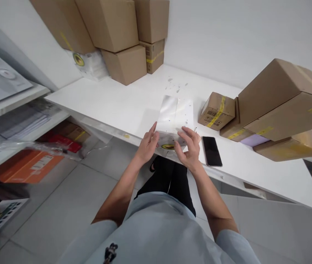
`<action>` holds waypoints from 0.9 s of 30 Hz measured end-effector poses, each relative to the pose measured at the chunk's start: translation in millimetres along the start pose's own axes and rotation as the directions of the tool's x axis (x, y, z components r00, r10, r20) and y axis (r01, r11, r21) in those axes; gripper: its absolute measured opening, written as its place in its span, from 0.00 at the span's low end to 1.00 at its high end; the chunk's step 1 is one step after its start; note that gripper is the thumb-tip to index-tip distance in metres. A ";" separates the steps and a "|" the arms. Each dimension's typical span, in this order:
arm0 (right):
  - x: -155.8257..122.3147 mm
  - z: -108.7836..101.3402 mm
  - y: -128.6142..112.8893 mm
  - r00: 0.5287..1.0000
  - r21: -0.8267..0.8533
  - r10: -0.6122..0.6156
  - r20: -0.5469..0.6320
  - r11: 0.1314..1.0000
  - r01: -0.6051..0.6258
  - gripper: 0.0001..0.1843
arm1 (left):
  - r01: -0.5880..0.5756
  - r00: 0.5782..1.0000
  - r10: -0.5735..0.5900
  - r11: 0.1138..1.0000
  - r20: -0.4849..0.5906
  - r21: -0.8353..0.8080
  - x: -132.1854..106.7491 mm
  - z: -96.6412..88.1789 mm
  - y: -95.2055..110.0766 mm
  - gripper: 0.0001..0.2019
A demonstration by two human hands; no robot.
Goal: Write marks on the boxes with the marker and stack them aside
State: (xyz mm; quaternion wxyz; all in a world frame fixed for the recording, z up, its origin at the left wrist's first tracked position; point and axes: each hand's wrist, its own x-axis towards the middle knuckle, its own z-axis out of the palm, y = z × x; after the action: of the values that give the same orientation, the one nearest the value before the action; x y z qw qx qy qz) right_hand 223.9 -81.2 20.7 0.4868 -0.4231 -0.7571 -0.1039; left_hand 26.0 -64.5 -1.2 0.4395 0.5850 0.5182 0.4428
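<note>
A white box (174, 113) with an avocado picture on its near side lies at the front edge of the table. My left hand (147, 145) holds its near left corner, thumb and fingers closed against the side. At the near right end, my right hand (189, 146) has its fingers bent over the top edge and the thumb on the front face. Small dark specks show on the white top. A phone (211, 151) with a dark screen lies on the table just right of my right hand.
Cardboard boxes (127, 64) are stacked at the back left beside a white avocado-printed package (90, 65). On the right, a small taped carton (217, 110) stands beside larger cartons (279, 99). Left shelves hold a white appliance (3, 73); an orange box (31, 167) sits lower. Grey flakes mark the white table (112, 106).
</note>
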 end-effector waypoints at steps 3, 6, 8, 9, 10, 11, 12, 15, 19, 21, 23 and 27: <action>-7.6 -2.8 3.7 0.996 0.074 0.082 -0.034 0.994 -0.079 0.20 | -0.039 0.997 0.049 0.988 -0.061 0.148 -1.2 3.9 1.8 0.35; -15.6 -9.6 6.8 0.981 0.065 0.152 -0.117 0.987 -0.145 0.19 | -0.189 0.947 0.251 0.940 -0.200 0.284 -1.1 12.3 8.9 0.33; -24.6 -12.5 12.1 0.959 0.020 0.225 -0.173 0.974 -0.225 0.17 | -0.310 0.870 0.425 0.866 -0.250 0.392 -0.5 19.2 12.4 0.28; -30.4 -12.9 16.3 0.941 -0.004 0.277 -0.195 0.959 -0.283 0.16 | -0.355 0.831 0.496 0.821 -0.251 0.448 -0.2 22.7 13.5 0.24; -37.0 -12.6 21.4 0.918 -0.027 0.337 -0.209 0.936 -0.350 0.14 | -0.386 0.797 0.554 0.774 -0.241 0.502 0.2 26.0 14.1 0.21; -43.9 -11.6 27.0 0.891 -0.051 0.404 -0.206 0.905 -0.422 0.13 | -0.407 0.769 0.599 0.727 -0.222 0.552 0.5 29.1 14.3 0.18; -50.9 -10.0 32.8 0.863 -0.078 0.469 -0.185 0.869 -0.489 0.13 | -0.424 0.747 0.635 0.684 -0.198 0.593 0.8 31.7 14.3 0.15; -69.3 -2.0 47.0 0.798 -0.164 0.599 -0.066 0.782 -0.601 0.14 | -0.444 0.725 0.676 0.608 -0.135 0.658 1.0 35.5 15.7 0.11; -85.6 12.3 54.0 0.764 -0.183 0.645 0.023 0.754 -0.631 0.16 | -0.367 0.773 0.627 0.566 -0.096 0.738 -4.2 33.6 27.0 0.11; -92.5 19.0 54.6 0.747 -0.127 0.665 0.007 0.741 -0.659 0.16 | -0.318 0.804 0.590 0.540 -0.080 0.779 -9.8 35.2 36.5 0.14; -99.5 24.0 54.9 0.741 -0.071 0.671 -0.044 0.737 -0.672 0.15 | -0.285 0.825 0.561 0.523 -0.073 0.803 -15.3 42.8 45.4 0.18; -110.1 27.0 55.7 0.755 -0.024 0.639 -0.147 0.761 -0.648 0.14 | -0.347 0.806 0.591 0.513 -0.030 0.785 -14.8 74.0 50.9 0.31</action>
State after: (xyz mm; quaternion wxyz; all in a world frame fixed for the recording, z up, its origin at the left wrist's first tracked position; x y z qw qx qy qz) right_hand 266.2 -90.7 -97.9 0.5252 -0.6674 -0.5277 0.0145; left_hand 108.0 -87.2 31.0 -0.0616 0.7580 0.5310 0.3738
